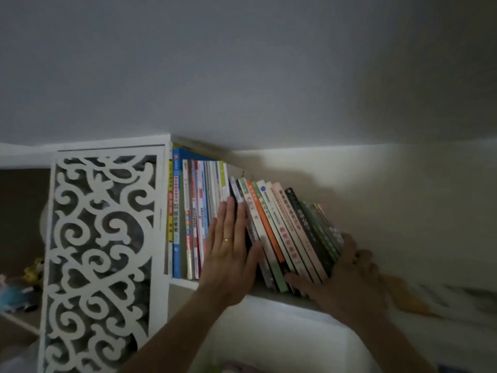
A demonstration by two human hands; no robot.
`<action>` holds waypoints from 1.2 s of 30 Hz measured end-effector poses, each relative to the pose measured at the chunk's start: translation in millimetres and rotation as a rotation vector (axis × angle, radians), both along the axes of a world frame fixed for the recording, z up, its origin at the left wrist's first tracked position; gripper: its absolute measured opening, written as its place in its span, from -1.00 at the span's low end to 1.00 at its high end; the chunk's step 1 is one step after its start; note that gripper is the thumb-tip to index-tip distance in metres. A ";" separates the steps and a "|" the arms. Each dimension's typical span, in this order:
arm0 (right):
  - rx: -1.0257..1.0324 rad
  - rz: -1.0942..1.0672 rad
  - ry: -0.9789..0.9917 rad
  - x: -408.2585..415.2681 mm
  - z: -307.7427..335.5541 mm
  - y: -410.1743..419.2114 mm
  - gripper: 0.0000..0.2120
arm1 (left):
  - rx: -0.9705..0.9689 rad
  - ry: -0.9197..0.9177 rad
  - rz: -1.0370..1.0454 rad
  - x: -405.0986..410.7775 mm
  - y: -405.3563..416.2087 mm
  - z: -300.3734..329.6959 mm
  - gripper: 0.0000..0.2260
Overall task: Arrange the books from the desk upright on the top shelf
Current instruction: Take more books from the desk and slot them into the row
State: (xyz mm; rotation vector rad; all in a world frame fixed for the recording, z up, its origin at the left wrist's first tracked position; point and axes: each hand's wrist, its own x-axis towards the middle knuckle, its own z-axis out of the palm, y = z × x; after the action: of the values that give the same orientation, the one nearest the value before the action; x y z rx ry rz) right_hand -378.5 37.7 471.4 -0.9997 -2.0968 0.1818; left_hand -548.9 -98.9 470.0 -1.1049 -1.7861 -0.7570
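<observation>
Nearest me, both forearms reach up from the bottom edge toward the white top shelf [271,297]. My left hand [228,251], a gold ring on one finger, lies flat with straight fingers pressed against the spines where the upright row of thin colourful books [199,211] meets the leaning ones. My right hand [347,275] wraps the near right end of the slanted stack of paperback books [282,232], thumb under the lower corners, fingers curled round the outer side; dim light hides how firm the grip is. Risk as I judge it: the stack tilts left with nothing but that hand bracing it, so letting go early could let it slump or slide off the shelf edge. Left of the books stands a white cut-out scrollwork panel [102,238]; beyond, a pale wall [269,76].
</observation>
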 end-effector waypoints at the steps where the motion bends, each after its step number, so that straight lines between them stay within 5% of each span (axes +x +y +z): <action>1: 0.028 -0.004 0.018 0.0 -2.9 1.9 0.39 | 0.033 -0.015 -0.086 11.2 2.5 0.1 -0.40; 7: 0.175 0.008 0.077 1.6 -18.8 3.0 0.38 | -0.159 0.120 -0.109 39.6 20.7 -49.1 -0.51; 17: 0.438 0.047 0.065 83.1 -66.4 13.2 -0.30 | -0.115 0.009 -0.030 74.7 21.7 -109.4 -0.43; 23: 0.256 -0.102 -0.322 165.5 -37.7 69.7 0.11 | -0.063 -0.127 -0.001 94.0 33.5 -117.0 -0.40; 27: 0.233 0.022 -0.348 217.9 -26.1 84.7 -0.38 | -0.060 -0.082 0.050 94.5 35.2 -118.9 -0.39; 33: 0.261 0.200 -0.234 247.3 -10.8 97.3 -0.84 | -0.092 -0.060 0.153 93.0 37.9 -121.8 -0.37; 36: 0.469 0.070 0.024 250.5 -4.2 96.0 -0.77 | -0.108 -0.079 0.177 95.3 38.3 -120.4 -0.37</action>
State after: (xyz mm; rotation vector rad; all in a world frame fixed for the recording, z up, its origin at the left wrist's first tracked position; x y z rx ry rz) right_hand -128.1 133.7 467.3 -0.6382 -2.0206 -0.2535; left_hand -453.6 -60.6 349.7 -0.9818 -1.9815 -0.6114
